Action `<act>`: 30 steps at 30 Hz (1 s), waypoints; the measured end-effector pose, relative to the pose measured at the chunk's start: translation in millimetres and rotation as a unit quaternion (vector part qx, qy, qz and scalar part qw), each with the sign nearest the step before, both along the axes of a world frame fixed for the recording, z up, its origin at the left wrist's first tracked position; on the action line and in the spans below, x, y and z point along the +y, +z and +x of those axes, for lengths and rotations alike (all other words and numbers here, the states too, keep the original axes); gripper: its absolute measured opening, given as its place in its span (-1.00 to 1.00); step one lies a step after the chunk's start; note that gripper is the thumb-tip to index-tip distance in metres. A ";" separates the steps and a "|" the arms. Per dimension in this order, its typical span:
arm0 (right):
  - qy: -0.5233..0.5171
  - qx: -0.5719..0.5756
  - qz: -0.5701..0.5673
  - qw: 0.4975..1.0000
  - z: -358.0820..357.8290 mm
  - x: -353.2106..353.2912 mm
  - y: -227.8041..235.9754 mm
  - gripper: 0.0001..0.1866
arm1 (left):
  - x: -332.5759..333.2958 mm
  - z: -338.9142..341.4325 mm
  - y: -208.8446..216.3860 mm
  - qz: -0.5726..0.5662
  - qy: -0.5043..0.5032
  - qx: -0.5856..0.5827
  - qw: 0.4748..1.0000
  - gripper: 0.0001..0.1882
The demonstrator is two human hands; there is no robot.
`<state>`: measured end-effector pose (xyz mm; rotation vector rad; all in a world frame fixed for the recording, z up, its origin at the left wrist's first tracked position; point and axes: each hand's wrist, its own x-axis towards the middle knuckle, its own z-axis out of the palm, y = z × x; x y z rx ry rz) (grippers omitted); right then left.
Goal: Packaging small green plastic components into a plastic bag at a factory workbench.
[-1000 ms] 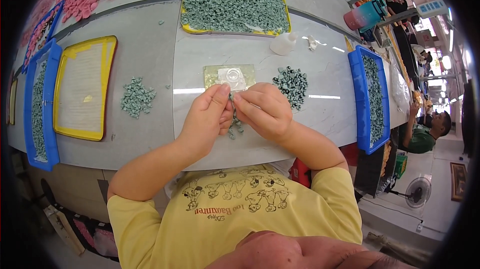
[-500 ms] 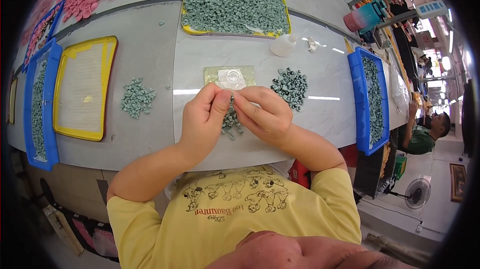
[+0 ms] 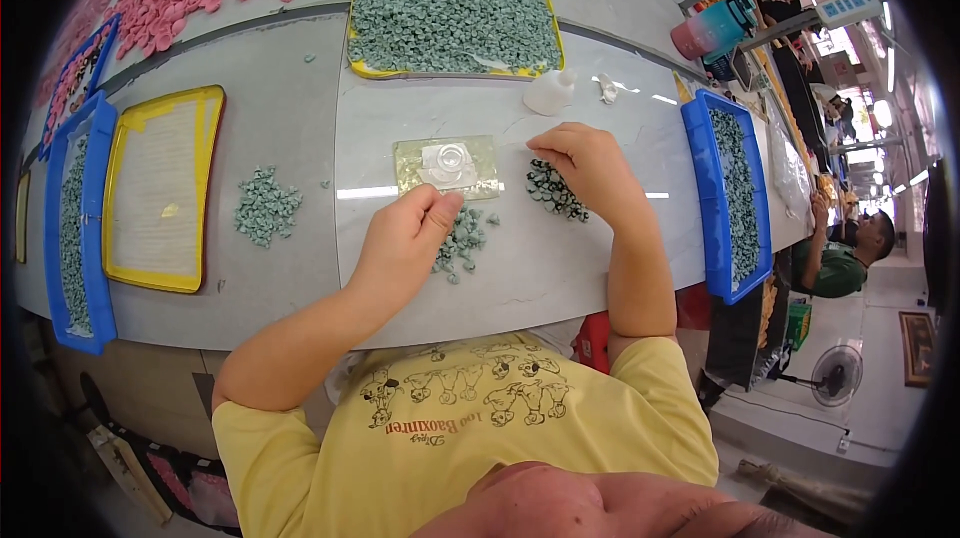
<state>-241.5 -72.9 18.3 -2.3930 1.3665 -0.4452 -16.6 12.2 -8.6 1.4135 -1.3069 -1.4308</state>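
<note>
Right hand leaves the left, now at the dark pile

The left hand [image 3: 402,240] stays by the pad [image 3: 480,164], thumb and forefinger narrow; whether they grip a piece I cannot tell. Green pieces [image 3: 464,242] lie just beside it. The right hand [image 3: 590,168] has parted from it and reaches over the dark pile [image 3: 552,200], fingers close together, hold unclear. The paired finger work thus looks broken off.

On the table, left to right: blue bin [image 3: 97,208], yellow-rimmed board [image 3: 212,193], green pile [image 3: 267,207], heaped tray [image 3: 452,20], white bottle [image 3: 549,95], second bin [image 3: 707,173]. Beyond, a co-worker [image 3: 838,268] and a fan [image 3: 836,375].
</note>
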 end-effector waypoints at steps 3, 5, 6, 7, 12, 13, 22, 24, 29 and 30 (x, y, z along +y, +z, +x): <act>0.008 0.037 0.025 0.999 -4.0 -0.8 -4.0 -0.88 | -1.3 -0.6 0.3 0.009 -0.018 0.013 1.000 -0.67; 0.001 0.050 0.026 0.998 -2.7 -0.4 -7.6 -0.88 | -3.0 -0.8 7.6 0.081 0.021 0.126 0.988 -0.74; -0.004 0.063 0.027 0.998 -1.6 0.2 -10.1 -0.88 | -3.9 0.5 10.5 0.082 0.021 0.126 0.988 -0.74; -0.004 0.063 0.028 0.998 -0.8 0.7 -11.2 -0.88 | -5.7 2.3 13.4 0.121 0.034 0.190 0.974 -0.78; -0.034 0.022 0.026 0.999 8.9 5.1 -8.6 -0.85 | -10.4 7.0 8.3 0.151 0.047 0.291 0.944 -0.86; -0.033 0.022 0.026 0.999 11.3 6.8 -8.7 -0.85 | -10.3 7.5 8.6 0.151 0.042 0.286 0.945 -0.85; -0.054 -0.073 0.071 0.993 21.5 11.4 -11.0 -0.86 | -9.8 6.1 9.9 0.160 0.032 0.280 0.946 -0.85; -0.022 -0.106 0.065 0.992 22.5 12.1 -12.8 -0.85 | -9.4 6.2 9.1 0.160 0.026 0.276 0.947 -0.85; 0.045 -0.195 -0.070 0.977 48.6 31.6 -1.3 -0.73 | -5.7 3.2 10.1 0.216 -0.002 0.288 0.933 -0.77; 0.075 -0.219 -0.120 0.965 52.7 36.1 0.2 -0.68 | -5.1 3.4 10.8 0.214 0.001 0.287 0.934 -0.77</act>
